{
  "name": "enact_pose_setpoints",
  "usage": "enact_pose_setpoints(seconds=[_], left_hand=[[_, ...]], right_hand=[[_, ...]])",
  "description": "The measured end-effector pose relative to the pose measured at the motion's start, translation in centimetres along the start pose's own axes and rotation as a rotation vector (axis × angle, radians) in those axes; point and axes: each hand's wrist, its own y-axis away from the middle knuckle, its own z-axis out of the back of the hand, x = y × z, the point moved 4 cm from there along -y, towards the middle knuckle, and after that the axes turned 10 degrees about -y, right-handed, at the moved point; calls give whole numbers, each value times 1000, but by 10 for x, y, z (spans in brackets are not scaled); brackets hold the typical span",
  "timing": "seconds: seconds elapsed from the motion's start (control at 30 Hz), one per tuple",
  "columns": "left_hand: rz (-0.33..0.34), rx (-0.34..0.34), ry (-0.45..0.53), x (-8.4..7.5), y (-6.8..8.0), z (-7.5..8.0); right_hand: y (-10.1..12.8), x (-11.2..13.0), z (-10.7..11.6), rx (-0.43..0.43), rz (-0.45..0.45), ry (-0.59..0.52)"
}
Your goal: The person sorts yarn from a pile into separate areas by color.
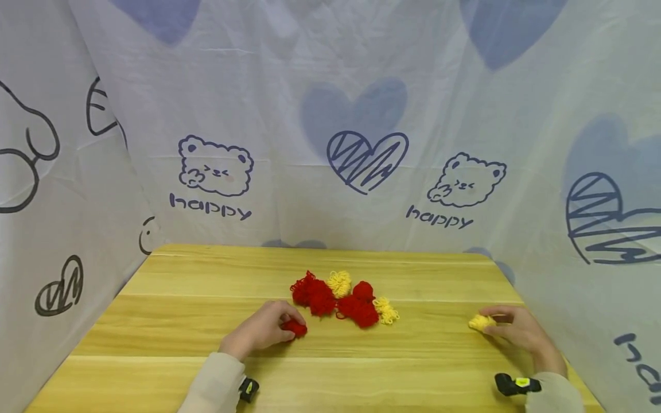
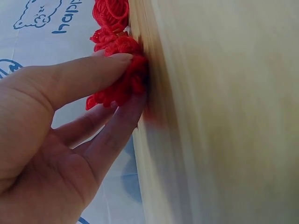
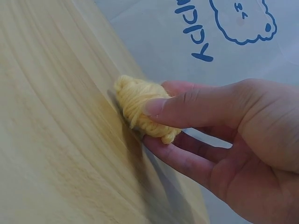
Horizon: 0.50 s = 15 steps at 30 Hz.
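Note:
My left hand pinches a small red yarn bundle between thumb and fingers, low at the tabletop. In the left wrist view the thumb presses the red loops from one side and the fingertips from the other. Far to the right, my right hand pinches a small yellow yarn ball close over the wood. Its wound strands show clearly in the right wrist view. Between the hands lies a group of red yarn bundles and yellow yarn bundles.
The wooden table has light yellow planks. A white cloth printed with hearts and bears hangs behind it and along both sides. More red bundles and a loose yellow bundle sit near the middle.

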Motion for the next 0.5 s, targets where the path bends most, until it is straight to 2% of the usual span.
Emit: enact_pose_setpoints(seconds=[0.5], left_hand=[[-15,-3,2,1,-2,0]], right_hand=[[0,-4,1,7,-48,14]])
